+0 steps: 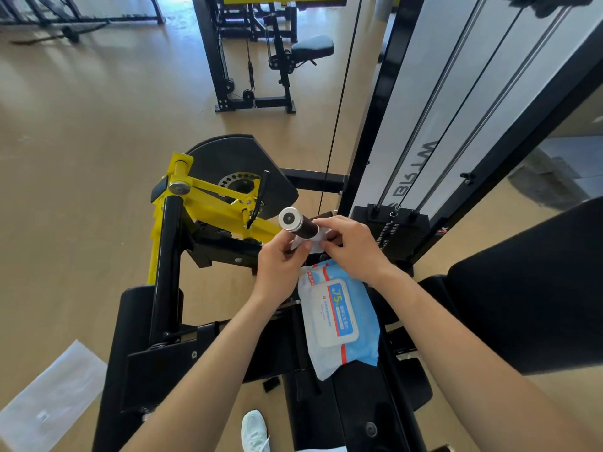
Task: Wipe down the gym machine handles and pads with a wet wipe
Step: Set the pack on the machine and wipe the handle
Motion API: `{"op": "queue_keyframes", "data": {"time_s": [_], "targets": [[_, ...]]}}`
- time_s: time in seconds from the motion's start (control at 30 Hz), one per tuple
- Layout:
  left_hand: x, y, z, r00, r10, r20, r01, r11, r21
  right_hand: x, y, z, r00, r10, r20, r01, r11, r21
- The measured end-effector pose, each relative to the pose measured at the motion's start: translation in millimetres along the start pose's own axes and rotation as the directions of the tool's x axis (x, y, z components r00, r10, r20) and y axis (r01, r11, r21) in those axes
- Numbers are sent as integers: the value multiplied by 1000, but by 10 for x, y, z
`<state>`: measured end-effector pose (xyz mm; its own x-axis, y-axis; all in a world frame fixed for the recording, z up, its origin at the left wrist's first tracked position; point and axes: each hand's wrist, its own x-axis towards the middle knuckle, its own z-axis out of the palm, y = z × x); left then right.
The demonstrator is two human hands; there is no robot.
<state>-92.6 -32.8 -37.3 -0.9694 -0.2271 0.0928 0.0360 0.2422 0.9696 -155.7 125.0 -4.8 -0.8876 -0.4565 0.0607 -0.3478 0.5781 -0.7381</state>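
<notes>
A black machine handle (301, 225) with a silver end cap points up toward me at the centre. A white wet wipe (315, 243) is wrapped around its lower part. My left hand (282, 265) pinches the wipe from the left, and my right hand (350, 246) grips the wipe and handle from the right. Below my hands, a blue-and-white wet wipe pack (337, 316) lies on the black seat pad (359, 402). A black back pad (535, 288) is at the right.
The yellow-and-black lever arm (208, 197) and black leg pad (130, 353) stand to the left. The weight stack with guide rods (396, 223) rises at the right. Another machine with a seat (311, 47) stands farther back. My white shoe (254, 430) is on the tan floor.
</notes>
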Motion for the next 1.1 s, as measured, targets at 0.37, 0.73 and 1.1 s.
{"op": "queue_keyframes", "data": {"time_s": [0.37, 0.73, 1.1], "targets": [[-130, 362, -169, 980, 143, -141, -142, 990, 21, -61, -340, -110, 982, -161, -102, 172, 979, 110], [-284, 853, -445, 862, 379, -336, -378, 923, 71, -94, -853, -334, 923, -264, -278, 316, 935, 160], [161, 535, -470, 975, 150, -165, -158, 987, -35, 183, -691, -227, 948, -246, -201, 258, 966, 33]]}}
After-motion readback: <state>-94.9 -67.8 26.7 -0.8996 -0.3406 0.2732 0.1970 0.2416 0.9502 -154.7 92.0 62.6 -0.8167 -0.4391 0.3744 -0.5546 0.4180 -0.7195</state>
